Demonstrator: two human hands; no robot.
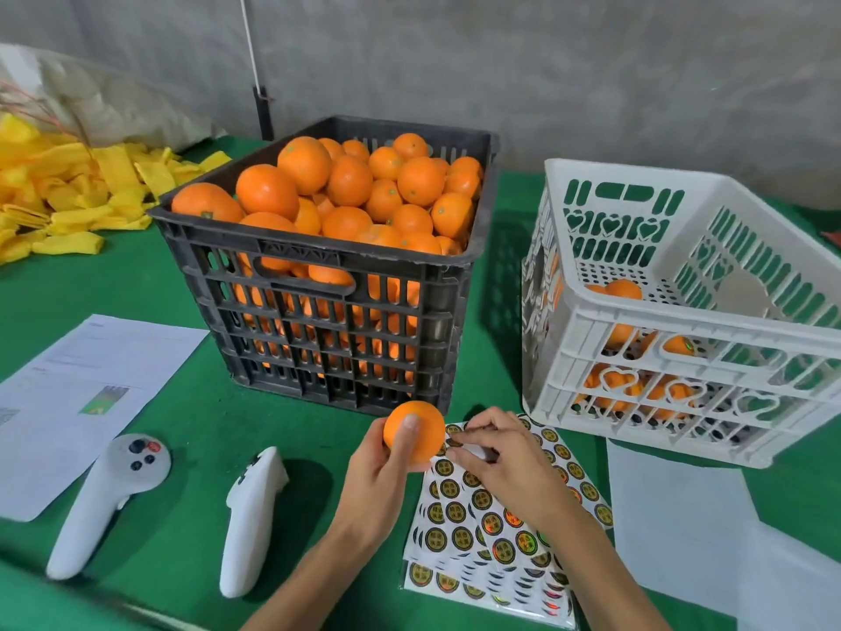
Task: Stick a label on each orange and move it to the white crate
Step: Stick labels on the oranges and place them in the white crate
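My left hand (pixel 377 471) holds one orange (pixel 416 425) up in front of the black crate (pixel 318 321), which is heaped with oranges (pixel 346 189). My right hand (pixel 496 462) pinches a small round label (pixel 454 443) between thumb and forefinger, right beside the held orange. Below both hands lie sheets of round gold-and-black labels (pixel 487 539) on the green table. The white crate (pixel 682 339) stands to the right, tilted, with several oranges (pixel 623 293) inside.
Two white handheld controllers (pixel 104 503) (pixel 250 516) lie at the front left. A printed paper sheet (pixel 86 403) lies further left, yellow foam sleeves (pixel 68 193) are piled at the back left, and white backing sheets (pixel 682 539) lie at the front right.
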